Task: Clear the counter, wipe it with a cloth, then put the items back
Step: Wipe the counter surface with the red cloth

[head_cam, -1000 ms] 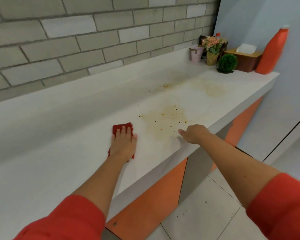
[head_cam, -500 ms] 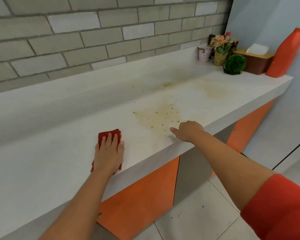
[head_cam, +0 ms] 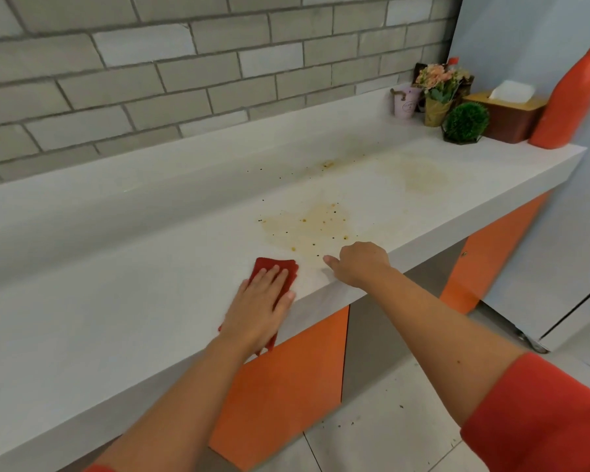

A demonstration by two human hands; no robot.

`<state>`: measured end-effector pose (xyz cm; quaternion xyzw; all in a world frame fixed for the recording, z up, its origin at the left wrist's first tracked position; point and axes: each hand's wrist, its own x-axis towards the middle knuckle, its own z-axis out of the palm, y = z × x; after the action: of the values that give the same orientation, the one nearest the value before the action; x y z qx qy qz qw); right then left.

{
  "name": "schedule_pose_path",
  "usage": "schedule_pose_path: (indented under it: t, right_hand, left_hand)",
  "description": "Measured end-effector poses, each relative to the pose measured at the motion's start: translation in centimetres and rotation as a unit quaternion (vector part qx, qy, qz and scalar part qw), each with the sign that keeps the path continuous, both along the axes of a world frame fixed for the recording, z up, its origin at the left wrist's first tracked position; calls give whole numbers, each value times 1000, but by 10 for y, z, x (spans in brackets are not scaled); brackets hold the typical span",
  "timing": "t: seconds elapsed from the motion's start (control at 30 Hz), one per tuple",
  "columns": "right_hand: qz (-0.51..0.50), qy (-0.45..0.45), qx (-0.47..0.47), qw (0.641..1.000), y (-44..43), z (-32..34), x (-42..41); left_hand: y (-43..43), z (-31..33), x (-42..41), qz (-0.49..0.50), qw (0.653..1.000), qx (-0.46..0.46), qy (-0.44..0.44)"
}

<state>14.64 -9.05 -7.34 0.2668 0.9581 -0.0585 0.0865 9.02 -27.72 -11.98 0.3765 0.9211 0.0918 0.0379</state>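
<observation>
A folded red cloth (head_cam: 270, 267) lies on the white counter (head_cam: 133, 301) near its front edge, its near end hanging over the edge. My left hand (head_cam: 259, 310) presses flat on top of it, fingers together. Just right of the cloth begins a yellowish stain with dark specks (head_cam: 315, 226). My right hand (head_cam: 358, 264) rests on the counter's front edge beside the stain, fingers curled, holding nothing. A second, fainter stain (head_cam: 423, 177) lies farther right.
At the counter's far right end stand a pink cup (head_cam: 404, 104), a flower pot (head_cam: 436, 97), a green ball plant (head_cam: 465, 122), a brown tissue box (head_cam: 510, 119) and an orange bottle (head_cam: 571, 103). Orange cabinet doors (head_cam: 286, 386) sit below. A brick wall runs behind.
My left hand slid the cloth left and toward the front edge, then right again, up to the near stain. My right hand stayed on the counter edge.
</observation>
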Motion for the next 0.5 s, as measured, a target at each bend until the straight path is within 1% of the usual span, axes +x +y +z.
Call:
schedule_pose_path:
  t: [0.13, 0.23, 0.33, 0.5]
  right_hand:
    - [4, 2, 9, 1000, -2, -4, 0]
    - [9, 5, 19, 1000, -4, -5, 0]
    - [16, -12, 29, 999, -7, -3, -1]
    - [-10, -23, 30, 999, -9, 2, -2]
  left_hand:
    - [-15, 4, -28, 89, 995, -10, -33]
    - [7, 0, -43, 127, 991, -15, -27]
    - [38, -3, -40, 101, 995, -13, -22]
    - [62, 2, 2, -10, 999, 12, -29]
